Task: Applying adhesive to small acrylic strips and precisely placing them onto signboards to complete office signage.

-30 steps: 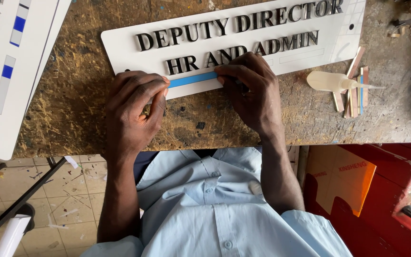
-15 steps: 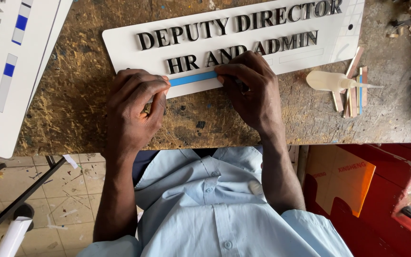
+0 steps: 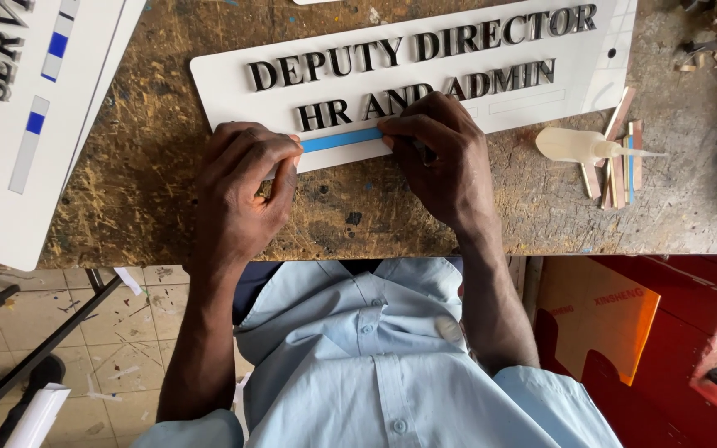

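2 white sign boards (image 3: pixel 425 75) (image 3: pixel 18 124), 1 blue strip (image 3: pixel 342 138), 1 glue bottle (image 3: pixel 578 145), approx. 5 small sticks (image 3: pixel 620 158) and 2 hands (image 3: pixel 242 187) (image 3: pixel 441 158) were on the bench.

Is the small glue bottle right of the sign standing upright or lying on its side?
Lying on its side. The glue bottle rests flat on the workbench, its thin nozzle pointing right across a few small strips.

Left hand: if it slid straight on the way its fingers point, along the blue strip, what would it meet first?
Probably the right hand. The left hand points along the blue strip on the white sign, and the right hand's fingertips press the strip's far end.
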